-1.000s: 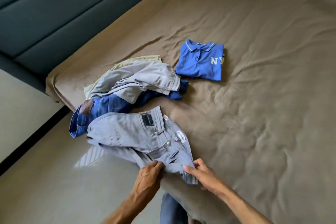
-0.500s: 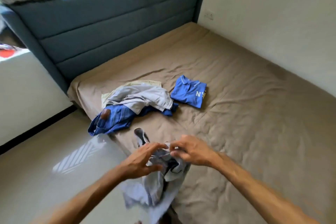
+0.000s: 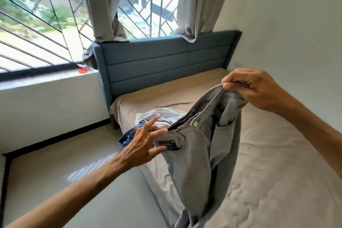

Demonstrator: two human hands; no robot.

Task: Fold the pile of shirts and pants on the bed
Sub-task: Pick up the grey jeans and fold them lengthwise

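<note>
Grey jeans hang in the air in front of me over the bed's near edge, waistband up and legs trailing down out of view. My right hand pinches the waistband at the upper right. My left hand grips the waistband's left side near a pocket, thumb and lower fingers on the cloth, other fingers spread. Behind the jeans, the pile of clothes lies on the bed, mostly hidden; a blue denim piece pokes out at the left. The folded blue shirt is hidden.
A teal padded headboard stands at the far end of the bed. A barred window with grey curtains is behind it. White wall runs along the right. Grey floor lies at the left.
I have lifted the grey jeans off the bed into the air and spread my hands apart along the waistband. The view has tilted upward toward the window.
</note>
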